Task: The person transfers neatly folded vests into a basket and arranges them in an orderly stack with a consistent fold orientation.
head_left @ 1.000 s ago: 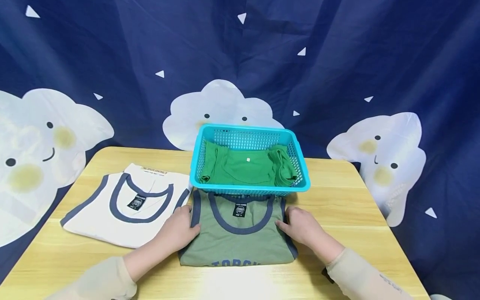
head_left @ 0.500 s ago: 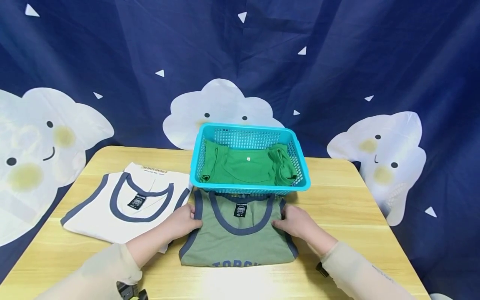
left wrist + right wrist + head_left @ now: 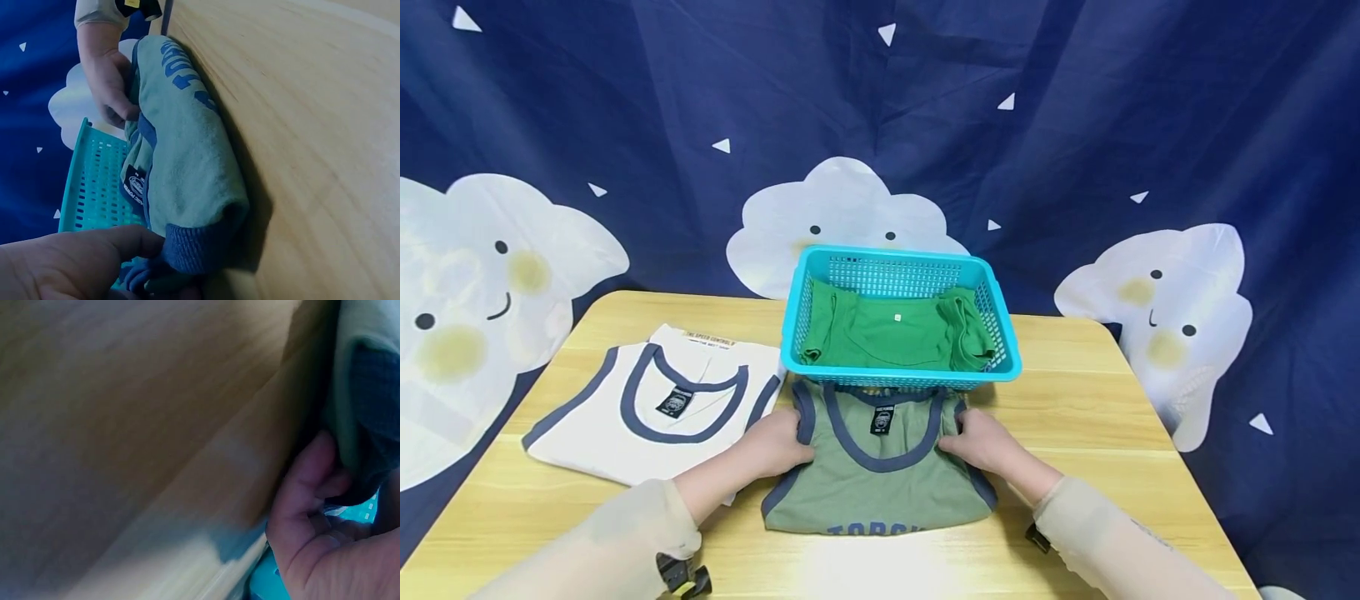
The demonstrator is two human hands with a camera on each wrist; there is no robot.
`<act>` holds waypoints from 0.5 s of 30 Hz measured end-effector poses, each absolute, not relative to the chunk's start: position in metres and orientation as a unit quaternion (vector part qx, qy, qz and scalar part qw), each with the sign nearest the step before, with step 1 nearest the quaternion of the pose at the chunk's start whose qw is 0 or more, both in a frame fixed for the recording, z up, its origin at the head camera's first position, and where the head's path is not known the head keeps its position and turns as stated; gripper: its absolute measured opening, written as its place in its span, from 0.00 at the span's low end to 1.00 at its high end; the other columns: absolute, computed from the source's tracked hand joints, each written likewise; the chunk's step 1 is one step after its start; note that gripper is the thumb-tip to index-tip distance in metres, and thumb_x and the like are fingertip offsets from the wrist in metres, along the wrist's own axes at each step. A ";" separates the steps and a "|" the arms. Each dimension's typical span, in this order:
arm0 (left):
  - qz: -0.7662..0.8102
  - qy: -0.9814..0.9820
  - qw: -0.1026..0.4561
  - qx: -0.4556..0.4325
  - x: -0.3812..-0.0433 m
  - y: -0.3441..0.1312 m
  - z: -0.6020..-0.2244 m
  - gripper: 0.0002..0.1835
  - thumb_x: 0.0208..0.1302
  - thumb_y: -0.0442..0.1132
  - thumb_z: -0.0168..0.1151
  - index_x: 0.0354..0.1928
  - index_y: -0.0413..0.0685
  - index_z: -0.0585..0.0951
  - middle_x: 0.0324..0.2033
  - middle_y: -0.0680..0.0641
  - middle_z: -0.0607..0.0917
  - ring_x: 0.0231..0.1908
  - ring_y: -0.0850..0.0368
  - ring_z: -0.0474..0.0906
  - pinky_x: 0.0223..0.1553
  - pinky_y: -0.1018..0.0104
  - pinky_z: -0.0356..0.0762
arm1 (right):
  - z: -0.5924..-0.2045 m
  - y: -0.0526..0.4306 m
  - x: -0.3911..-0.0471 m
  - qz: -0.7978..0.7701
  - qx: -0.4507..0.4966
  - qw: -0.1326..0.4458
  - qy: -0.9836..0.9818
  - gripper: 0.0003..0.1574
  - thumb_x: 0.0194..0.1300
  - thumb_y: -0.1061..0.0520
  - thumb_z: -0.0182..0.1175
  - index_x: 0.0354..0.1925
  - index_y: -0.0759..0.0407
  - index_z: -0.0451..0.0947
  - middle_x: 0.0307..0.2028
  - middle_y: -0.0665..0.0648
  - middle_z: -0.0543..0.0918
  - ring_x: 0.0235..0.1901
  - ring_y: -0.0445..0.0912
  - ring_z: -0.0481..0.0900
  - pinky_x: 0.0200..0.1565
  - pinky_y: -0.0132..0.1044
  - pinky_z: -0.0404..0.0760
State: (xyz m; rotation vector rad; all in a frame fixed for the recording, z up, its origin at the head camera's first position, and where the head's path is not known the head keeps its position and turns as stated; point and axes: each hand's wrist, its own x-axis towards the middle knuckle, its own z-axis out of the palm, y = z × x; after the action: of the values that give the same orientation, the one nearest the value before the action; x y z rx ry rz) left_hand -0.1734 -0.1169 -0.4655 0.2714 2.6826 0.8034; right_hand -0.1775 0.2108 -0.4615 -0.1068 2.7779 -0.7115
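A folded olive-green tank top [image 3: 880, 496] with navy trim lies on the table just in front of a turquoise basket [image 3: 898, 377]. My left hand [image 3: 778, 442] grips its left armhole edge; in the left wrist view the thumb [image 3: 134, 240] presses on the navy ribbing from above. On the opposite side my right hand [image 3: 981, 442] holds the right edge, its fingers [image 3: 303, 487] curled under the cloth in the right wrist view. The neckline and black label [image 3: 882, 419] face up between the hands. Inside the basket sits a folded green garment [image 3: 895, 333].
To the left lies a folded white tank top [image 3: 587, 437] with navy trim, partly behind my left forearm. The wooden table [image 3: 1075, 400] extends to the right of the basket. A dark blue curtain [image 3: 1075, 167] with cloud faces hangs behind the table.
Both hands have moved slightly inward, toward each other. The tank top's upper sides have drawn in and lifted a little with them. The basket and white tank top stay put.
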 end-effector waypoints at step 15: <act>0.304 0.932 0.172 0.098 -0.177 -0.112 -0.464 0.12 0.55 0.40 0.66 0.37 0.40 0.79 0.33 0.46 0.83 0.33 0.52 0.76 0.38 0.55 0.77 | -0.464 0.204 -0.174 -0.397 0.008 0.158 0.904 0.13 0.58 0.55 0.65 0.36 0.64 0.77 0.33 0.56 0.79 0.34 0.47 0.75 0.40 0.41 0.77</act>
State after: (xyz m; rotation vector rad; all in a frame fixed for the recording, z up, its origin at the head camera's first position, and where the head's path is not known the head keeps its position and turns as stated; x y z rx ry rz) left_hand -0.1766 -0.1115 -0.4637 0.2778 2.6444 0.8627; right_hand -0.1741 0.2041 -0.4636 0.0232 2.5855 -1.1363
